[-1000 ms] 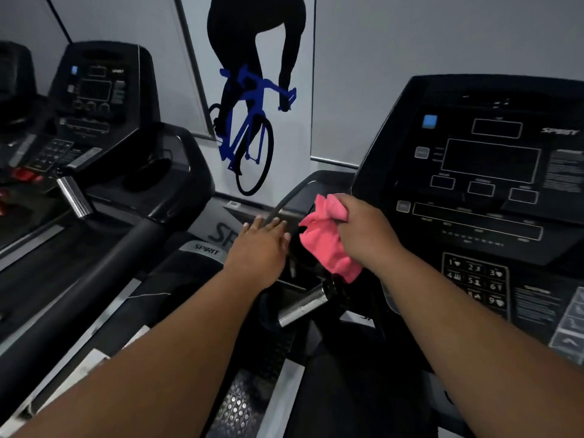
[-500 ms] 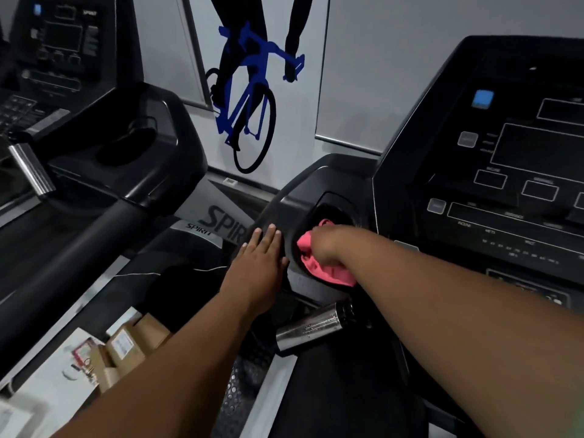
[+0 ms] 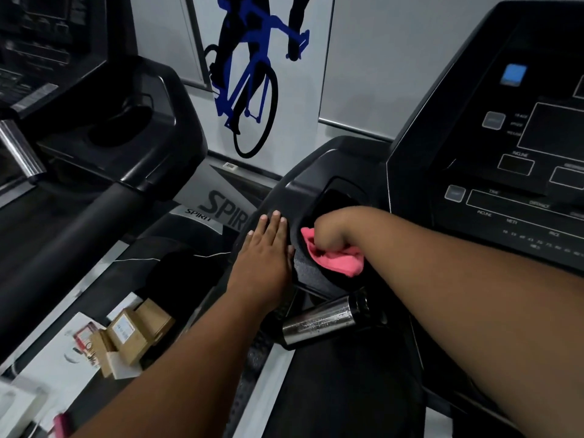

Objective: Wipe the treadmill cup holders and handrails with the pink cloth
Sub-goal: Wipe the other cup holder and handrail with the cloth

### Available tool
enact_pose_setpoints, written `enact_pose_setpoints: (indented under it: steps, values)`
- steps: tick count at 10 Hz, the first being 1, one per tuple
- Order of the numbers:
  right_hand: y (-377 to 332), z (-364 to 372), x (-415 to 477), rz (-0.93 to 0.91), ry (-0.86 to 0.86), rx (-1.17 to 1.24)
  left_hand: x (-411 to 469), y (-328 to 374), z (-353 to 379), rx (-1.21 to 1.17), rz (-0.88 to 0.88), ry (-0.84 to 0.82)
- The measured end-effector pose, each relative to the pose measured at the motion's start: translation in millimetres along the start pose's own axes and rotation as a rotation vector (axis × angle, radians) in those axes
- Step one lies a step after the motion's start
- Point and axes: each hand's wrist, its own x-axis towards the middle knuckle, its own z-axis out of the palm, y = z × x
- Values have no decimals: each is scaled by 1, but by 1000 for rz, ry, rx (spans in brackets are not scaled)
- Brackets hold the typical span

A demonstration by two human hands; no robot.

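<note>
My right hand [image 3: 331, 230] is closed on the pink cloth [image 3: 335, 260] and pushed down into the black cup holder [image 3: 335, 197] at the left side of the treadmill console [image 3: 493, 159]; its fingers are hidden inside the holder. My left hand [image 3: 264, 257] lies flat, fingers together, on the black handrail end [image 3: 313, 279] just left of the holder. A short chrome grip bar [image 3: 319, 320] juts out below the cloth.
A second treadmill [image 3: 120, 121] with its own cup holder and long black handrail [image 3: 63, 248] stands to the left. Cardboard boxes [image 3: 132, 333] and papers lie on the floor between the machines. A wall with a blue cyclist graphic [image 3: 252, 74] is straight ahead.
My right hand has gone from holding the cloth above the holder to pressing it down inside. The view has moved closer and lower. My left hand has stayed on the rail.
</note>
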Motion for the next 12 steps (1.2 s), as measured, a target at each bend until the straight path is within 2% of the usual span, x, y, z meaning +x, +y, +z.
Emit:
enact_pose_setpoints:
  steps: [1, 2, 3, 4, 6, 8, 9, 10, 11, 12]
  values:
    - [2, -2, 6, 14, 170, 101, 0, -1, 0, -8, 0, -1]
    - [5, 5, 21, 112, 287, 200, -1, -2, 1, -7, -2, 3]
    - [10, 13, 33, 116, 232, -3, -2, -3, 3, -10, 3, 19]
    - [9, 15, 31, 79, -24, -445, -2, -4, 2, -11, 14, 24]
    - [-5, 0, 2, -6, -174, -382, -1, -4, 3, -7, 18, 32]
    - [1, 0, 20, -4, 254, -341, -2, -3, 2, -3, 13, 34]
    - [8, 3, 30, 32, 395, -284, -1, -4, 4, 2, 10, 44]
    - [13, 0, 33, -44, 458, -554, -1, -4, 5, 6, 10, 56]
    - [5, 3, 31, -99, 431, -1013, -1, -3, 5, 1, 7, 48]
    - [9, 9, 32, -38, 297, -1063, -2, -3, 3, -9, 4, 37]
